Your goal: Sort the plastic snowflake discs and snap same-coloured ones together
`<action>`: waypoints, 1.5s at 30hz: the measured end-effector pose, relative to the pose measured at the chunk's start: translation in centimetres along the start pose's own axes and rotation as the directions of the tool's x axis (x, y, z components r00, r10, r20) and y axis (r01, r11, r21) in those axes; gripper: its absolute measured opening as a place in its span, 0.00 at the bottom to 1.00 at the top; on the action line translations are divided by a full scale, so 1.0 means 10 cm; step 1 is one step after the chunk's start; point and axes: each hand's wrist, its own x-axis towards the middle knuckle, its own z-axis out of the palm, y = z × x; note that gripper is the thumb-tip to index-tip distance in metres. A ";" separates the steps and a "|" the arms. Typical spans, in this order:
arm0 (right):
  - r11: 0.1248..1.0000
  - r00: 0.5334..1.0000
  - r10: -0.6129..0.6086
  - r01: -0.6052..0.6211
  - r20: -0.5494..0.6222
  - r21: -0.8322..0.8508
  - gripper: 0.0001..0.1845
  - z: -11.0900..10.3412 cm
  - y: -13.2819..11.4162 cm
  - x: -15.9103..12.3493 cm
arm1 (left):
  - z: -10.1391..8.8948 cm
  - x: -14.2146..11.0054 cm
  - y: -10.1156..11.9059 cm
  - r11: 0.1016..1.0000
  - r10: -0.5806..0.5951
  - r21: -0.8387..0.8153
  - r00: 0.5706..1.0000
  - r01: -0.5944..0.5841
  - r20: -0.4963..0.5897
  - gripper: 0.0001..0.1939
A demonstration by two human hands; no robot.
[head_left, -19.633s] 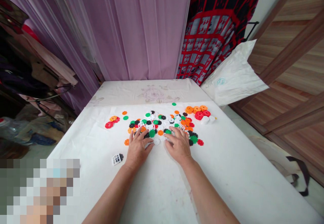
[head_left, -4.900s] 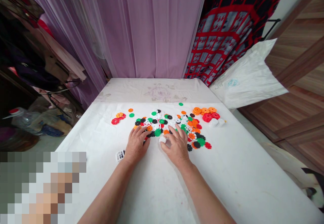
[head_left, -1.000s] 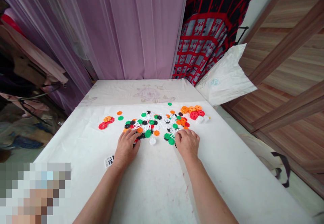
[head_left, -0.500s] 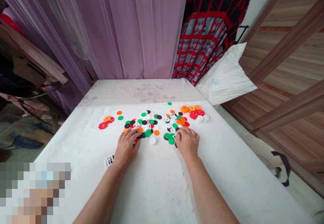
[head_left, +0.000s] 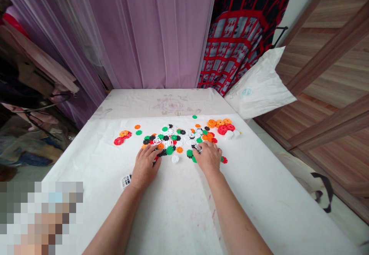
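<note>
We saw plastic interlocking discs [head_left: 175, 141] with flower-like edges, in orange, red, green, black and white, lying flat in a loose spread across the middle of a white sheet [head_left: 178, 212]; white lattice pieces [head_left: 157, 141] lay mixed among them. The person's left hand [head_left: 145, 166] rested open on the near edge of the spread, its fingers [head_left: 150, 151] touching the discs and gripping nothing that we could see; the right hand [head_left: 208, 157] was curled down over the pieces beside a green disc [head_left: 189, 153], and we could not tell whether it was grasping one. A white disc [head_left: 175, 159] lay between the hands; a black-and-white lattice piece [head_left: 125, 181] sat apart, just beyond the left wrist. Red and orange discs [head_left: 221, 126] were bunched at the far right, near a white sack [head_left: 259, 86], whose contents were hidden; a purple curtain [head_left: 152, 36] hung behind.
</note>
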 end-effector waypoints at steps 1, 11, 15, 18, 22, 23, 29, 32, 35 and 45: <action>1.000 1.000 0.011 -0.011 0.004 -0.001 0.12 -0.01 -0.02 0.00 | 0.00 0.00 0.00 1.000 -0.002 0.003 1.000 0.002 0.001 0.17; 0.997 1.000 0.024 -0.025 0.008 0.071 0.12 0.01 -0.01 0.00 | 0.01 0.00 -0.01 1.000 0.002 -0.009 1.000 -0.002 -0.012 0.17; 0.996 0.999 0.026 -0.029 0.035 0.089 0.12 0.04 0.03 0.01 | 0.00 0.00 0.00 1.000 -0.004 -0.003 1.000 0.004 -0.006 0.17; 0.993 0.999 0.029 -0.033 0.044 0.110 0.09 0.06 0.07 0.03 | 0.00 0.00 0.00 1.000 -0.003 -0.007 1.000 0.003 -0.004 0.17; 0.991 0.999 0.008 -0.013 0.039 0.130 0.09 0.08 0.10 0.02 | 0.00 0.00 0.00 1.000 0.002 -0.009 1.000 -0.002 -0.009 0.17; 0.991 1.000 -0.002 -0.001 0.024 0.135 0.10 0.09 0.11 0.02 | 0.00 0.00 0.00 1.000 0.002 -0.008 1.000 -0.002 -0.010 0.17; 0.985 0.996 -0.064 0.073 -0.064 0.158 0.11 0.09 0.23 -0.04 | 0.01 0.00 -0.01 1.000 0.012 -0.002 1.000 -0.012 -0.006 0.17; 0.990 0.996 -0.068 0.074 -0.056 0.121 0.11 0.04 0.24 -0.05 | 0.01 0.00 -0.01 1.000 0.004 -0.005 1.000 -0.004 -0.006 0.17; 0.998 0.999 -0.030 0.032 -0.032 0.057 0.12 -0.03 0.20 -0.07 | 0.00 0.00 0.00 1.000 -0.001 -0.004 1.000 0.001 0.002 0.17; 0.998 0.999 -0.054 0.054 0.001 0.037 0.11 -0.06 0.11 -0.09 | 0.00 0.00 -0.01 1.000 0.003 -0.004 1.000 -0.003 0.015 0.18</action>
